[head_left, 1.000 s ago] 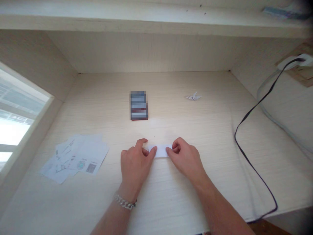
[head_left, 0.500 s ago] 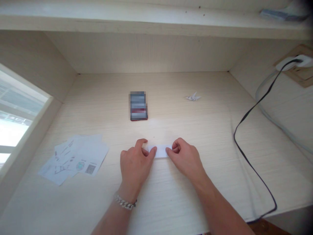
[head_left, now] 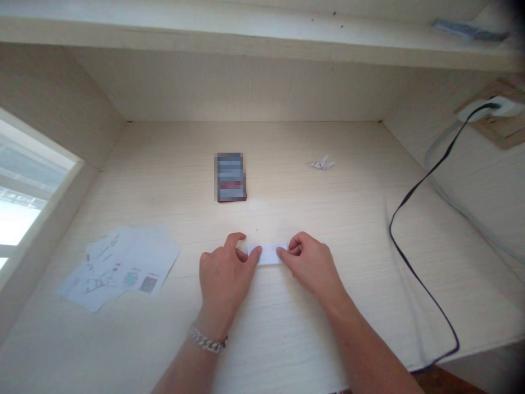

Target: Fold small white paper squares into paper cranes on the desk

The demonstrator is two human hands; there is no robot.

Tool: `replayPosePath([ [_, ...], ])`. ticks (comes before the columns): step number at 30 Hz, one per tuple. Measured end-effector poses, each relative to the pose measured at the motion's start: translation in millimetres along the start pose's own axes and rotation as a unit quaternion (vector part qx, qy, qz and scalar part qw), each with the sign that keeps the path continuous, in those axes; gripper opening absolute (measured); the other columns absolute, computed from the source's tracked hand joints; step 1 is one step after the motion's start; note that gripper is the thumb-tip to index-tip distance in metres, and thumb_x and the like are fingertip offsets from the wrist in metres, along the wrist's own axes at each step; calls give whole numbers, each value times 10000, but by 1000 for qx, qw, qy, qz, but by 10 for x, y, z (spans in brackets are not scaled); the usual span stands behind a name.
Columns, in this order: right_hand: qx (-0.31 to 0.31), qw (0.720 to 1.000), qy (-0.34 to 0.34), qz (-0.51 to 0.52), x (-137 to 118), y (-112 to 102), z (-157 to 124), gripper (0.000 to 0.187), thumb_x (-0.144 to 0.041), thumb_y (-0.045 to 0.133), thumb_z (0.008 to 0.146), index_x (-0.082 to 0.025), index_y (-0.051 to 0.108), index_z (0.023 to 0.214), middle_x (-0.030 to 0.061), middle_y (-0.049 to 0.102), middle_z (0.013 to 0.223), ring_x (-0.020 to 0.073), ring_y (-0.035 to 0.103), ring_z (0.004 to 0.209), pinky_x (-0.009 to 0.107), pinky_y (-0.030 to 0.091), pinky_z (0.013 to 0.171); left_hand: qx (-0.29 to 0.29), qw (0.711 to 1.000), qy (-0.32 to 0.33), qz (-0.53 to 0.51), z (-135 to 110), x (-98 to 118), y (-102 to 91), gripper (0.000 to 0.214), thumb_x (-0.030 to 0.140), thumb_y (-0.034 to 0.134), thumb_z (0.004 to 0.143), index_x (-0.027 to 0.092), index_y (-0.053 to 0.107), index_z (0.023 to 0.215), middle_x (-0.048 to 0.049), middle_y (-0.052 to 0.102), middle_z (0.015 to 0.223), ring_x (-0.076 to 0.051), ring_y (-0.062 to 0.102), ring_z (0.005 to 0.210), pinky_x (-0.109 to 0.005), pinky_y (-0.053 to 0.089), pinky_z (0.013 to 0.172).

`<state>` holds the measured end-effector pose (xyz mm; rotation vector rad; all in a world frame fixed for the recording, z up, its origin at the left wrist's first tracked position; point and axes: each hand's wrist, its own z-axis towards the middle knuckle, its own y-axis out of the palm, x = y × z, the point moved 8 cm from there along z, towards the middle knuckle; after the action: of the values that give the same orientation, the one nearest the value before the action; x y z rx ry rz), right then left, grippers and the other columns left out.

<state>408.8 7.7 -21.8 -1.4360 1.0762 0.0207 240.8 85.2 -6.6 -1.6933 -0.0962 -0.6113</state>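
A small white strip of folded paper (head_left: 268, 254) lies flat on the desk, its long side running left to right. My left hand (head_left: 225, 273) grips its left end, thumb pressed on top and index finger curled at the far edge. At the right end, my right hand (head_left: 314, 265) pinches the paper between thumb and bent fingers. Both hands rest on the desk surface, and parts of the paper's two ends are hidden under the fingers.
Several printed white sheets (head_left: 123, 262) lie overlapping at the left. A phone with a blurred screen (head_left: 231, 178) lies farther back, and a small folded paper crane (head_left: 322, 163) sits right of it. A black cable (head_left: 410, 268) hangs from the wall socket (head_left: 502, 123) on the right.
The view has shifted very slightly, so the desk items appear a little farther left. Both hands keep the same hold on the paper.
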Motion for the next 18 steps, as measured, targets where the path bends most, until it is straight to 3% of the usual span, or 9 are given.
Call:
replayPosePath([
  [18,-10,1000,-15,-6,0,13,-6,165,-362,568,703,-205,529,671,-8,621,595,143,558,554,245,345,520,-3,1000,8,-12,-2,-13,15,318,470,477,792,255,532,1019,47,675,644,-198,636,684,-349,360,697],
])
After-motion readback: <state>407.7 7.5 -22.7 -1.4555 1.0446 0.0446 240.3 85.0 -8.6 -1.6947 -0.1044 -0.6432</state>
